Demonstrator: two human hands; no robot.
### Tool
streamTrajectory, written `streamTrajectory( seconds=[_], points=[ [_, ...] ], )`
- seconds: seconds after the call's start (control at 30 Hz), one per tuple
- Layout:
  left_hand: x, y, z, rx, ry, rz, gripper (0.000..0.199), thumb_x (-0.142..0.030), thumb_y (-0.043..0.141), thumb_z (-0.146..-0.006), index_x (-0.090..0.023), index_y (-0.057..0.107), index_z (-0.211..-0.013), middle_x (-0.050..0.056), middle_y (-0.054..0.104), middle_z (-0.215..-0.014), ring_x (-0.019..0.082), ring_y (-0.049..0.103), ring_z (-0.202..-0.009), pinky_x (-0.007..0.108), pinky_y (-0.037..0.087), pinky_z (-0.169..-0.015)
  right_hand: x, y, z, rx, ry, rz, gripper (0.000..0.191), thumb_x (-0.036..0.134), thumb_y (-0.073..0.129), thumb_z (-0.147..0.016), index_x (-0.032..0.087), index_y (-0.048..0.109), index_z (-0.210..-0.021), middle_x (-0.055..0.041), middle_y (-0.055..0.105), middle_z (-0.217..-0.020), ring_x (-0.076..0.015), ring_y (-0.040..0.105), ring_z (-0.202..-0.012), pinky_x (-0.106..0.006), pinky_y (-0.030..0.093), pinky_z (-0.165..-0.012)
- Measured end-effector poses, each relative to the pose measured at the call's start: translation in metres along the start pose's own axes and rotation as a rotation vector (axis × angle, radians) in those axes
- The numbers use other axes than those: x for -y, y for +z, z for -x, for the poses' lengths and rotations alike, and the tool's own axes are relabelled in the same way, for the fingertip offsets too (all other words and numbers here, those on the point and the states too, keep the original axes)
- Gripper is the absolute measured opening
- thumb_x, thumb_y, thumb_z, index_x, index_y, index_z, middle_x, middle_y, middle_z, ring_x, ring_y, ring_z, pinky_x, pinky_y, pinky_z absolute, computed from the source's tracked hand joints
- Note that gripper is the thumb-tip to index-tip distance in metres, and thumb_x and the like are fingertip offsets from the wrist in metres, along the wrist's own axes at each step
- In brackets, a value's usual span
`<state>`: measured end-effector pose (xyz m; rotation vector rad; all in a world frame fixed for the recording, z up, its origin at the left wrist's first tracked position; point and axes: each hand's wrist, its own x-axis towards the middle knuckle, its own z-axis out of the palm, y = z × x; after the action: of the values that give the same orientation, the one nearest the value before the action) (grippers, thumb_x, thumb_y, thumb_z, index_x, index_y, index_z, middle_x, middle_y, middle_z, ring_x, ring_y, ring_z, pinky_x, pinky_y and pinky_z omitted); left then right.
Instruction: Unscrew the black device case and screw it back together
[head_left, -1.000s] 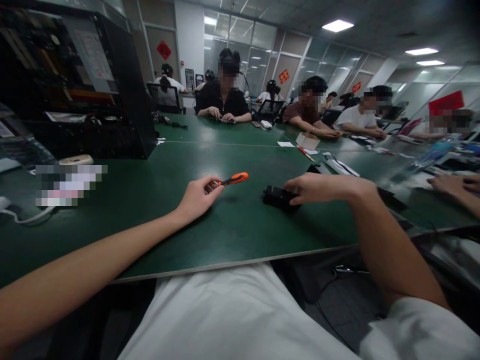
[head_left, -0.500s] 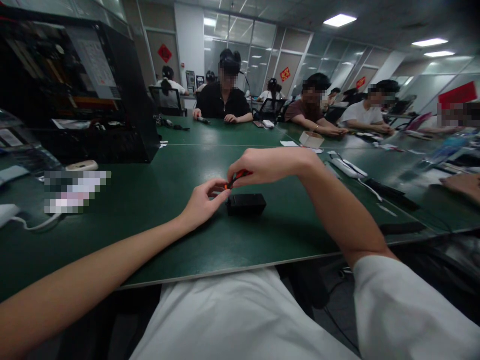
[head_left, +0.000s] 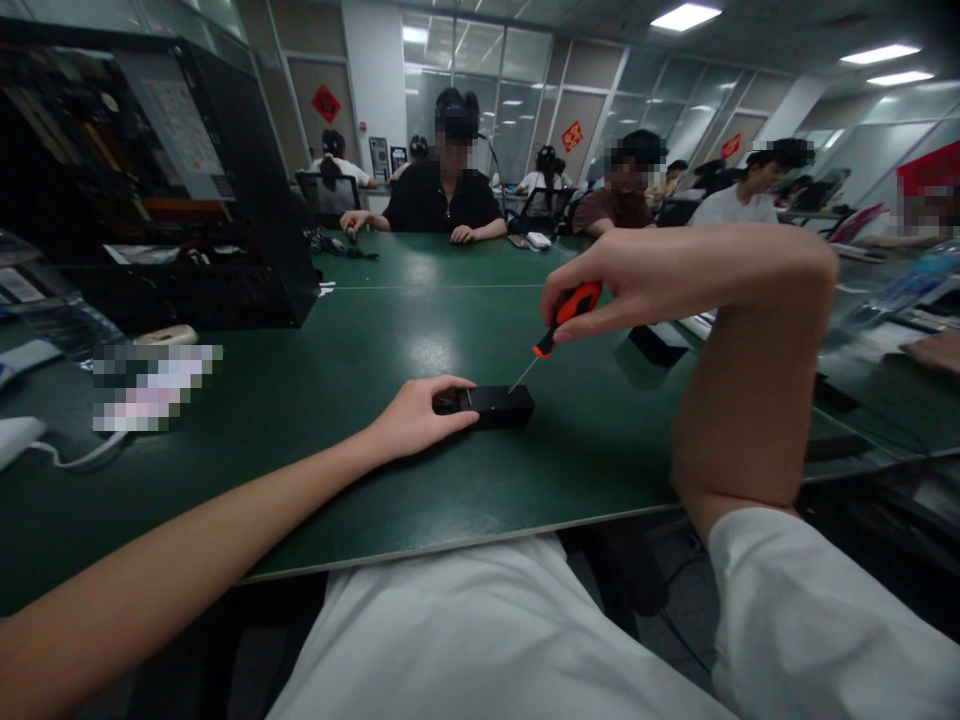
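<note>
A black rectangular box (head_left: 506, 406) lies on the green table (head_left: 337, 520) near its front edge. My left hand (head_left: 420, 415) grips the box's left end, thumb at the front and fingers behind. Up and to the right, my right hand (head_left: 600, 285) holds a screwdriver (head_left: 577, 303) with an orange and black handle. Its thin shaft slants down to the left, and the tip is at the top of the box. Whether the tip sits in a screw is too small to tell.
At the left stand an open black computer case (head_left: 247, 190), a clear bottle (head_left: 56, 305) and a white cable (head_left: 79, 465). A dark block (head_left: 658, 344) lies beyond my right forearm. Several people sit across the table; one person's hand (head_left: 354, 222) holds a tool.
My right hand has moved right and up, bringing the screwdriver over the box. My left hand has gone from the screwdriver's end to gripping the box.
</note>
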<state>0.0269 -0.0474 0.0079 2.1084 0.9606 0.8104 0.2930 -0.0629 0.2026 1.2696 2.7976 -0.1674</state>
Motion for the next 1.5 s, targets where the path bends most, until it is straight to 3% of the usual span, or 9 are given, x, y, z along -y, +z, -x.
streamTrajectory(
  seconds=[0.47,1.13,1.5],
  points=[
    [-0.002,-0.004,-0.001,0.024,-0.019,0.017,0.044,-0.035,0.08,-0.079,-0.015,0.073,-0.118,0.009,0.078,-0.107,0.025,0.074,-0.095,0.042,0.058,-0.095,0.007,0.009,-0.02,-0.016,-0.129,0.053,0.037,0.057,0.06,-0.088,0.028,0.077,-0.103,0.0036,0.073,-0.084,-0.0171,0.066,-0.076,-0.027,0.043,-0.067],
    [-0.005,-0.004,0.001,0.007,-0.002,-0.032,0.042,-0.033,0.079,-0.08,-0.015,0.073,-0.117,0.008,0.078,-0.105,0.024,0.073,-0.095,0.039,0.058,-0.094,0.004,0.013,-0.027,0.003,-0.089,0.062,0.034,0.054,0.059,-0.089,0.029,0.077,-0.104,0.0031,0.074,-0.082,-0.0189,0.066,-0.076,-0.029,0.043,-0.066],
    [-0.003,-0.004,0.002,0.015,0.01,-0.052,0.042,-0.034,0.078,-0.082,-0.016,0.072,-0.12,0.007,0.077,-0.107,0.023,0.073,-0.095,0.038,0.058,-0.093,0.009,0.009,-0.024,0.041,-0.059,0.064,0.035,0.05,0.058,-0.089,0.023,0.075,-0.102,-0.0012,0.075,-0.085,-0.0167,0.063,-0.072,-0.027,0.04,-0.064]
  ],
)
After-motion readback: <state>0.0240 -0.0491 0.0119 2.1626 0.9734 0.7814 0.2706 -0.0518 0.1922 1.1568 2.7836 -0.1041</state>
